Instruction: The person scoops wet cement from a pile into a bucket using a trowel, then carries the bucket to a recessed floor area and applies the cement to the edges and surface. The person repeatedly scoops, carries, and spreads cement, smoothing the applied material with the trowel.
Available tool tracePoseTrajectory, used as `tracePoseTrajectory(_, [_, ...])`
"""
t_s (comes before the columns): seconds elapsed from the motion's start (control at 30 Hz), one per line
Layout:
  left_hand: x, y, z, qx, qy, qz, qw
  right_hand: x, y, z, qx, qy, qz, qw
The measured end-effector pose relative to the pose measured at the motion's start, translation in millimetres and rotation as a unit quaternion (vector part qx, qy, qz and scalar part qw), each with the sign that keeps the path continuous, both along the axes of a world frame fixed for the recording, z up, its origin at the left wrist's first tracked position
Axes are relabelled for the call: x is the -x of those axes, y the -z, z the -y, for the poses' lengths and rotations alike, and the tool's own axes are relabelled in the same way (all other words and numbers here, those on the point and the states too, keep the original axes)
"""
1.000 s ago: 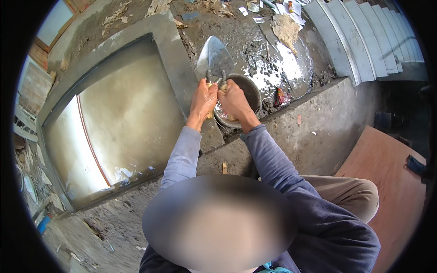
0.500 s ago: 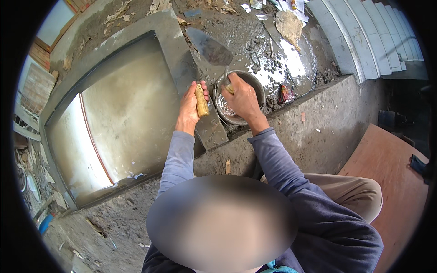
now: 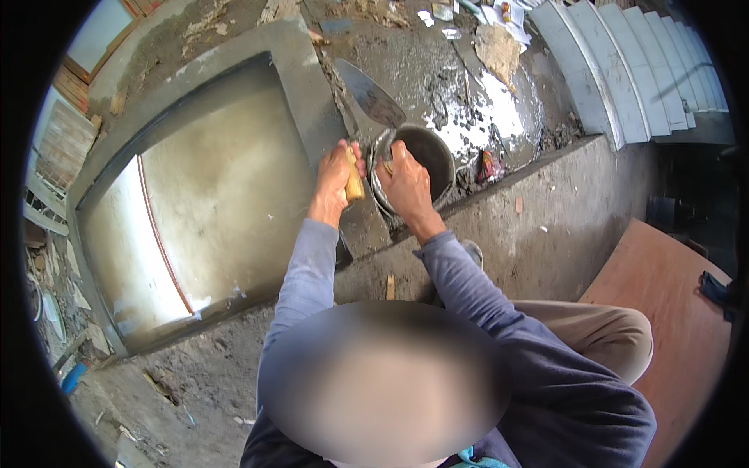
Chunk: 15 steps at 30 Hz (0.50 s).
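My left hand is closed around a yellowish wooden handle; whatever it is fixed to is hidden. Close beside it, my right hand grips a pointed trowel, its grey, wet blade extending away from me over the muddy ground. The right hand is above the near left side of a dark bucket with a mud-smeared rim. Left of my hands lies a smooth cement border around a sunken basin of murky water.
A low concrete ledge runs between me and the wet ground. White steps rise at the far right, and a reddish board lies at near right. A red wrapper and torn paper lie beyond the bucket.
My right hand has shifted left and slightly nearer, and more of the bucket's inside shows. The trowel blade has tilted and moved a little right. My left hand has turned slightly, still holding the handle.
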<state>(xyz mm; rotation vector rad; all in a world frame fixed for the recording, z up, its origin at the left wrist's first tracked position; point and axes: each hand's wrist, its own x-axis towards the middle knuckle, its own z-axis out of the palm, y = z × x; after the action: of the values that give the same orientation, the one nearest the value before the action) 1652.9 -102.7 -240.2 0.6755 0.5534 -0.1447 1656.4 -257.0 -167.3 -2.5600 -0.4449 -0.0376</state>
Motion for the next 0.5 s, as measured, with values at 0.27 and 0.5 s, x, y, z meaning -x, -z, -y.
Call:
tracePoseTrajectory(0.27, [5.9, -3.9, 1.4, -0.127, 0.032, 0.004, 0.991, -6.3, -3.6, -3.0, 0.005, 0.007, -0.037, 0.999])
tracePoseTrajectory(0.5, [3.6, -14.6, 2.2, -0.305, 0.063, 0.016, 0.950, -4.1, -4.3, -6.8, -0.006, 0.001, -0.133, 0.991])
